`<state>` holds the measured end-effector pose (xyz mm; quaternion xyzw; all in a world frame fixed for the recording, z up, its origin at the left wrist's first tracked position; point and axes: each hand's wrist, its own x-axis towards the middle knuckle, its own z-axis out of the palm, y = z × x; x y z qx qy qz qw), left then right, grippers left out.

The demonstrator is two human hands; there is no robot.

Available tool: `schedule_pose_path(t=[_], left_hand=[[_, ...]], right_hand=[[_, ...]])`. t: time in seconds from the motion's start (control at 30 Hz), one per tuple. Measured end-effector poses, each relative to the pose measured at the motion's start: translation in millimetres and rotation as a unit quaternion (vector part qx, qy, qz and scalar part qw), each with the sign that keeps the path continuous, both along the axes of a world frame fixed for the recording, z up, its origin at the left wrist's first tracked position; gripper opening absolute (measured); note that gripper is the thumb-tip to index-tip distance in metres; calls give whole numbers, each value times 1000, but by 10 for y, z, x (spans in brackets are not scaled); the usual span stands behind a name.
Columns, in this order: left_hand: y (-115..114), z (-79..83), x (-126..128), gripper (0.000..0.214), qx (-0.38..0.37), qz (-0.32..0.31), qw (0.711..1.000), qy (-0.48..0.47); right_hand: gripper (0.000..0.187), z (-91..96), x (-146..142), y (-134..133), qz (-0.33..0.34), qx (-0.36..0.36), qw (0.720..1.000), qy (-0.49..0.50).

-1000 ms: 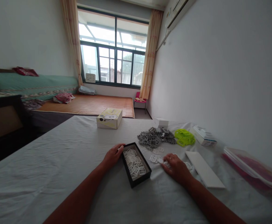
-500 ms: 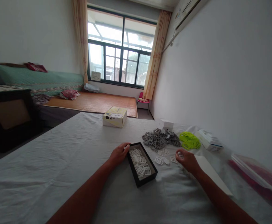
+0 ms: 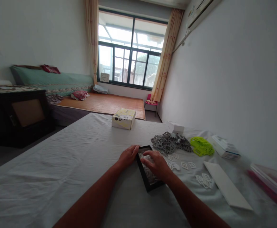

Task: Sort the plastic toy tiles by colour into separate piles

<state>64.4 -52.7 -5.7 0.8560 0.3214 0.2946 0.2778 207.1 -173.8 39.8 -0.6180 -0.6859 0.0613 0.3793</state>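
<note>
Position of right hand [image 3: 156,164] has changed: half a second ago it hung over the loose white pieces [image 3: 176,164] on the sheet [image 3: 81,164]; now it lies palm down over the black box [image 3: 152,187], covering most of the contents. Whether its fingers pinch anything cannot be told. Left hand [image 3: 129,155] unchanged, fingers spread loosely against the box's left rim, near the grey pile [image 3: 167,144]

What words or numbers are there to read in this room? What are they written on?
No text here can be read.
Yellow box: a dark and white print on top, too blurred to read.
White box by the wall: coloured print on its side, too small to read.
Clock on the window sill: its face is too small to read.
</note>
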Motion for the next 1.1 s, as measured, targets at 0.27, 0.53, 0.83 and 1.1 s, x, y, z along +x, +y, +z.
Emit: schedule_pose_path(t=[0.27,0.53,0.83,1.1], left_hand=[[0,19,4,47,-23,1,1000,-16],[-10,46,13,48,-30,13,999,-7],[-15,54,1,48,-47,9,999,-10],[-10,50,-4,48,-47,5,999,-16]], right_hand=[[40,-187,948,-548,-122,26,983,-138],[63,-1107,2022,-1150,-320,-102,913,-232],[65,-757,1544,-343,-217,-65,958,-177],[57,-659,1196,-305,-212,-72,954,-199]])
